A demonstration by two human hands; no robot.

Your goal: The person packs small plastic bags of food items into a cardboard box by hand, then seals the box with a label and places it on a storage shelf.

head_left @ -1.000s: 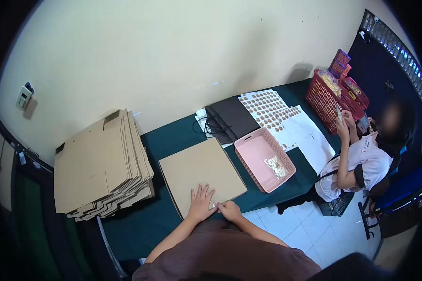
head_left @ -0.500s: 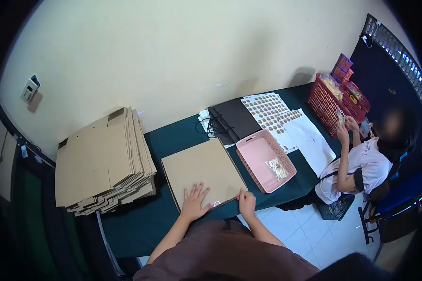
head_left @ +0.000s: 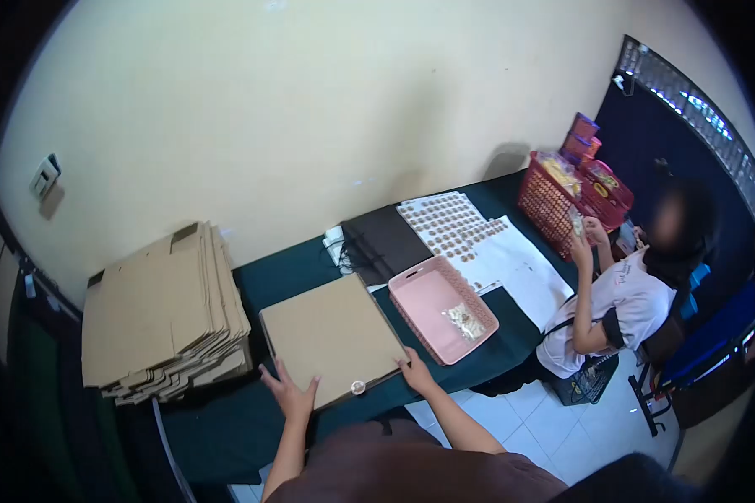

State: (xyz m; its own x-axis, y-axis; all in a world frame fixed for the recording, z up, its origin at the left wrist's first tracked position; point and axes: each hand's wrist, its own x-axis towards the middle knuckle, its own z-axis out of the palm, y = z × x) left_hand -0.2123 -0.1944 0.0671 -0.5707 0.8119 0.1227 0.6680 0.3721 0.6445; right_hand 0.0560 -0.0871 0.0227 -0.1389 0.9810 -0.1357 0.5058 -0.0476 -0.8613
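Note:
A flat, closed cardboard box (head_left: 331, 335) lies on the dark green tablecloth in front of me, with a small round sticker (head_left: 358, 387) at its near edge. My left hand (head_left: 291, 394) is at the box's near left corner, fingers spread. At the near right corner, my right hand (head_left: 415, 371) has its fingers on the box's edge, thumb and fingers apart. Right of the box stands a pink basket (head_left: 419, 314) with small clear packets (head_left: 464, 322) in it.
A tall stack of flattened cardboard (head_left: 151, 306) stands at the left. Behind are a black folder (head_left: 386, 243) and sheets of round stickers (head_left: 453, 222). Red baskets (head_left: 549, 205) stand at the far right, near a seated person (head_left: 625, 293) holding a small packet.
My left hand has moved left from the box top to its corner, uncovering the sticker. My right hand has opened from a curled grip. The whole view has shifted.

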